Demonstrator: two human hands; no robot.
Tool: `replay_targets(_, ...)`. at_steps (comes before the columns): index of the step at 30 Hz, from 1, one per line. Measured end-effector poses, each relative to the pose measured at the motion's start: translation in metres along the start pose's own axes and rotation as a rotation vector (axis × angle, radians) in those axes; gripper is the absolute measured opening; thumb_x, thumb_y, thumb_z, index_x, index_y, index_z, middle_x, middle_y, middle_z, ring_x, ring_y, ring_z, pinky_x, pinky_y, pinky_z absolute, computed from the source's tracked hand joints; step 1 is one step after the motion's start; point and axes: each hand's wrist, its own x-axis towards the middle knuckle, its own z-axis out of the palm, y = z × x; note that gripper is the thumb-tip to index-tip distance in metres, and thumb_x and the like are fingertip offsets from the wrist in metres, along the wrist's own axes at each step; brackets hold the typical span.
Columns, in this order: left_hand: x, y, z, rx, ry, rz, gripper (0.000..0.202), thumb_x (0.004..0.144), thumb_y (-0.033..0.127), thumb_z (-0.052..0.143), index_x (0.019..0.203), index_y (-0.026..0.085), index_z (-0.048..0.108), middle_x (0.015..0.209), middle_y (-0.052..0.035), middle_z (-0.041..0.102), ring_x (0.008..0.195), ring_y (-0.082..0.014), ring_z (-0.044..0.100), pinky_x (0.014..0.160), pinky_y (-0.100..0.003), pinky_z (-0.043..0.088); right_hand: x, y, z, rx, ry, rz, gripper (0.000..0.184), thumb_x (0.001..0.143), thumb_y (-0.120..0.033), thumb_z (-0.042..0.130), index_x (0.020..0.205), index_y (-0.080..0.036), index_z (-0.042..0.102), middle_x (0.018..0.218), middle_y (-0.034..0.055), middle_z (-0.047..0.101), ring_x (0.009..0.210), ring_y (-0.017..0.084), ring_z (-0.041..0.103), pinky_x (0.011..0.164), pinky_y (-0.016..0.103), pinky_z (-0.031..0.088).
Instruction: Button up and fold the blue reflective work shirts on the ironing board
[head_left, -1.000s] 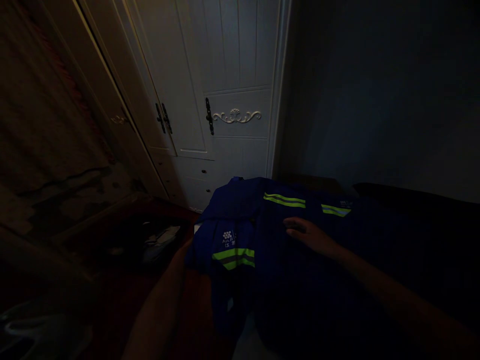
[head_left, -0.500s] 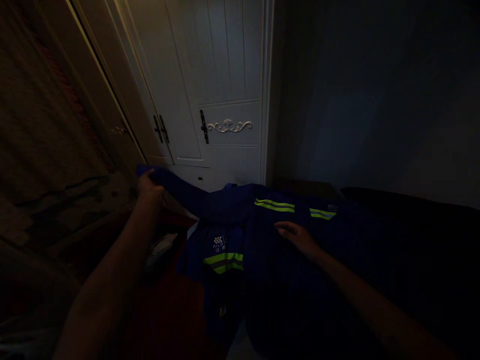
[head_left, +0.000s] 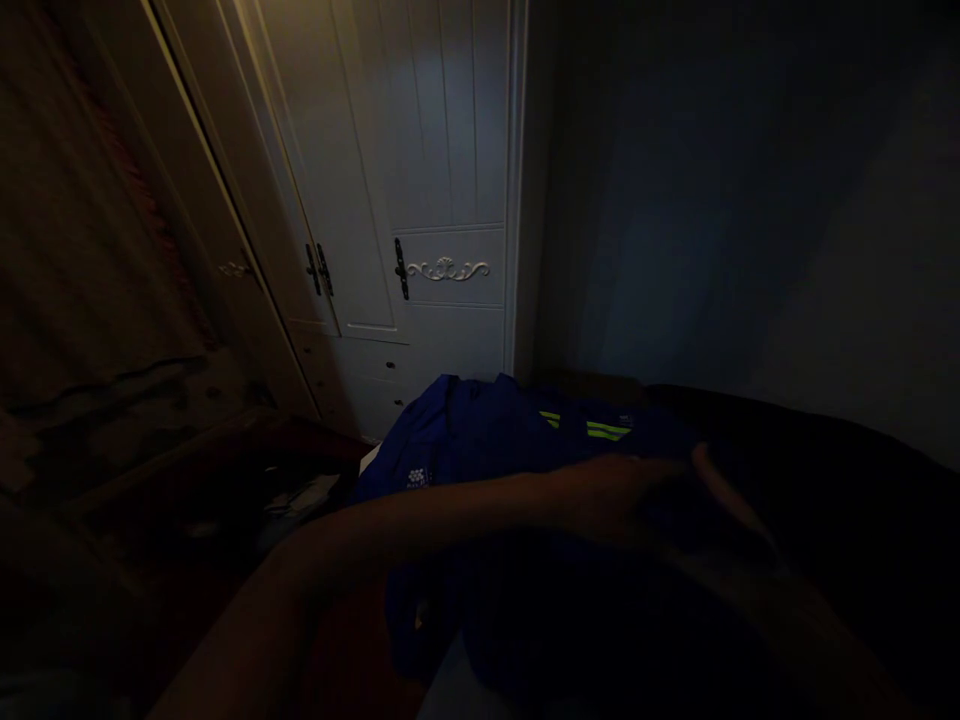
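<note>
A dark blue work jacket [head_left: 480,440] with yellow-green reflective strips and a white logo lies spread out in front of me. My left forearm crosses over it from the lower left. At the jacket's right part, my left hand [head_left: 607,495] is closed on blue cloth, its fingertips dim. Close beside it is my right hand [head_left: 739,520], with one finger stretched out and the others lost in shadow. Whether the right hand grips the cloth cannot be made out. The jacket's lower right part fades into darkness.
Behind the jacket stands a white wardrobe [head_left: 450,180] with dark handles and drawers below. A patterned curtain [head_left: 90,230] hangs at the left. Pale items [head_left: 304,500] lie low on the left, by a red surface [head_left: 352,650]. A dark rounded shape [head_left: 810,430] is at the right.
My left hand has swung from the far left across to the right, bringing the blue sleeve over the jacket. My right hand has moved right and lower. One reflective strip is now partly covered.
</note>
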Motion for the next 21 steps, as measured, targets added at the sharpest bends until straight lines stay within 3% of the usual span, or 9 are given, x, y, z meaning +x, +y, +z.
replay_targets(3, -0.029, -0.005, 0.015, -0.107, -0.166, 0.028, 0.082, 0.079, 0.036, 0.073, 0.149, 0.018, 0.033, 0.145, -0.0112, 0.050, 0.131, -0.0252, 0.050, 0.109, -0.038, 0.040, -0.034, 0.017, -0.002, 0.079, -0.036, 0.138, 0.069, 0.076, -0.078, 0.047, 0.118, -0.026, 0.065, 0.115, 0.0100, 0.070, 0.116, 0.035, 0.060, 0.095, 0.046, 0.051)
replay_targets(5, -0.048, -0.011, 0.014, -0.092, -0.165, -0.037, 0.078, 0.083, 0.043, 0.067, 0.149, 0.017, 0.034, 0.145, -0.0127, 0.050, 0.129, -0.0255, 0.051, 0.109, -0.038, 0.040, -0.048, 0.028, 0.006, 0.172, -0.039, 0.201, 0.065, 0.071, -0.072, 0.059, 0.116, -0.026, 0.064, 0.120, 0.0092, 0.068, 0.116, 0.033, 0.061, 0.096, 0.043, 0.051)
replay_targets(8, -0.071, -0.038, 0.002, 0.079, 0.036, -0.222, 0.065, 0.086, 0.048, 0.060, 0.142, 0.018, 0.046, 0.143, -0.0129, 0.051, 0.129, -0.0276, 0.050, 0.110, -0.040, 0.037, -0.058, 0.036, 0.021, 0.308, -0.006, 0.326, 0.065, 0.066, -0.053, 0.075, 0.120, -0.023, 0.057, 0.128, 0.0119, 0.064, 0.115, 0.032, 0.062, 0.094, 0.042, 0.053)
replay_targets(12, -0.092, -0.104, -0.023, 0.360, 0.380, -0.523, 0.051, 0.085, 0.035, 0.058, 0.132, 0.016, 0.055, 0.138, -0.0127, 0.056, 0.128, -0.0278, 0.050, 0.112, -0.039, 0.034, -0.069, 0.028, 0.035, 0.382, 0.006, 0.318, 0.081, 0.054, -0.027, 0.087, 0.126, -0.023, 0.051, 0.135, 0.0115, 0.058, 0.112, 0.028, 0.063, 0.094, 0.039, 0.053)
replay_targets(14, -0.100, -0.138, -0.036, 0.414, 0.484, -0.705, 0.048, 0.087, 0.031, 0.055, 0.131, 0.013, 0.053, 0.137, -0.0146, 0.056, 0.128, -0.0267, 0.051, 0.109, -0.037, 0.036, -0.079, 0.023, 0.039, 0.422, 0.014, 0.288, 0.080, 0.055, -0.029, 0.087, 0.127, -0.025, 0.051, 0.133, 0.0100, 0.060, 0.110, 0.027, 0.064, 0.092, 0.039, 0.053)
replay_targets(16, -0.104, -0.164, -0.046, 0.410, 0.515, -0.851, 0.047, 0.088, 0.035, 0.053, 0.128, 0.011, 0.054, 0.133, -0.0169, 0.058, 0.124, -0.0277, 0.054, 0.104, -0.035, 0.040, -0.095, 0.028, 0.042, 0.454, 0.027, 0.303, 0.076, 0.058, -0.035, 0.085, 0.126, -0.026, 0.052, 0.129, 0.0092, 0.062, 0.109, 0.027, 0.065, 0.091, 0.039, 0.053)
replay_targets(21, -0.096, -0.202, -0.054, 0.279, 0.534, -1.006, 0.046, 0.083, 0.050, 0.059, 0.107, 0.010, 0.062, 0.118, -0.0182, 0.066, 0.112, -0.0321, 0.061, 0.090, -0.033, 0.047, -0.132, 0.086, 0.054, 0.318, 0.070, 0.546, 0.063, 0.063, -0.053, 0.078, 0.114, -0.021, 0.059, 0.121, 0.0116, 0.065, 0.111, 0.028, 0.063, 0.087, 0.038, 0.051)
